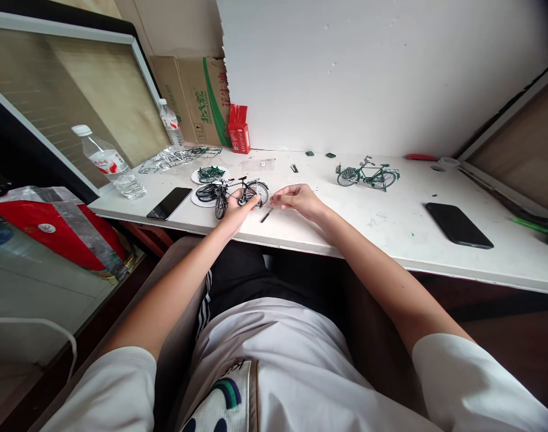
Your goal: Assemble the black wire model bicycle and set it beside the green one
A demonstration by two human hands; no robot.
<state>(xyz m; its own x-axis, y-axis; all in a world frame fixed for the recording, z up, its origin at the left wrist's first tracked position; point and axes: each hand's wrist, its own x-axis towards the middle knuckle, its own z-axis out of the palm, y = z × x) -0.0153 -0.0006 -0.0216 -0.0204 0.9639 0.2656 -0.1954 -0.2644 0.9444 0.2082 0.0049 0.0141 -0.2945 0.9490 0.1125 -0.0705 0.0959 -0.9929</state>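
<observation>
A small black model bicycle [237, 193] is held by my left hand [238, 211], whose fingers close around its lower frame near the rear wheel. Just right of that wheel is my right hand [298, 199], its thumb and fingers brought together in a pinch. Whatever lies between those fingertips is too small to make out. Below the gap between the hands, a thin dark screwdriver-like tool [267, 215] rests on the white table [310, 231]. Behind the black bicycle sit white plates, one with green parts [210, 173] on it.
A green model bicycle [367, 175] stands at the right, near a black phone [459, 225]. Leftward are another phone [169, 203], a water bottle [109, 162] and empty part frames [183, 157]. A red box [239, 129] and a carton [192, 102] stand behind.
</observation>
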